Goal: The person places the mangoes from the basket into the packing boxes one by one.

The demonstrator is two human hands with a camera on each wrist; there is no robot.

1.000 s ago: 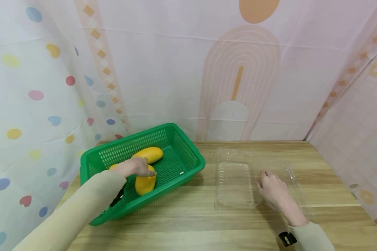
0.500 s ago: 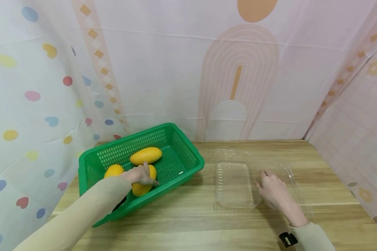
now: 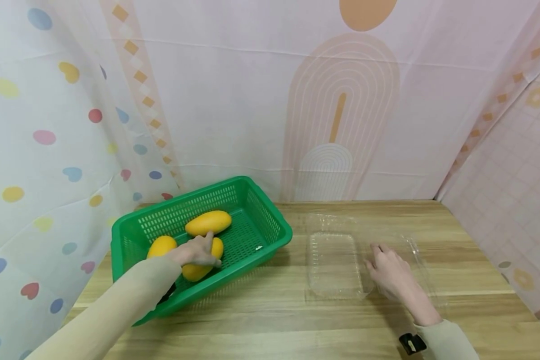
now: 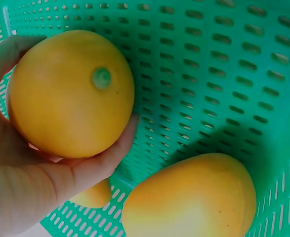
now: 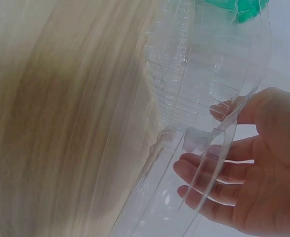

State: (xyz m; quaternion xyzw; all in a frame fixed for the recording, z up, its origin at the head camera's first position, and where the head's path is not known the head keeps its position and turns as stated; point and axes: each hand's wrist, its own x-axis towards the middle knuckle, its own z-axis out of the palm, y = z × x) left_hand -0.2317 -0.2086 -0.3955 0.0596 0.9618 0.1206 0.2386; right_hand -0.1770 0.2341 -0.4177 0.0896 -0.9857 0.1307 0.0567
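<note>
My left hand [image 3: 197, 251] reaches into the green basket [image 3: 270, 212] and grips a yellow mango [image 4: 70, 94], its fingers and thumb curved round it. The green stem end shows in the left wrist view. Two more mangoes lie in the basket: one behind the hand [image 3: 208, 222], another near the forearm [image 3: 162, 246]. On the right, a clear plastic box [image 3: 335, 265] lies opened flat on the table. My right hand [image 3: 390, 270] rests at its lid [image 5: 169, 197]; relaxed fingers [image 5: 199, 170] touch the plastic by the hinge side.
A wooden table [image 3: 270, 325] carries the basket and box, with bare wood between them. A small white scrap [image 3: 258, 248] lies on the basket floor. Patterned curtains [image 3: 234, 100] stand behind and at both sides. A black strap [image 3: 412, 344] sits at the right wrist.
The mango in my left hand has tilted, its near end swinging left, and the hand has shifted slightly. The mango near the forearm is more exposed. My right hand and the box stay still.
</note>
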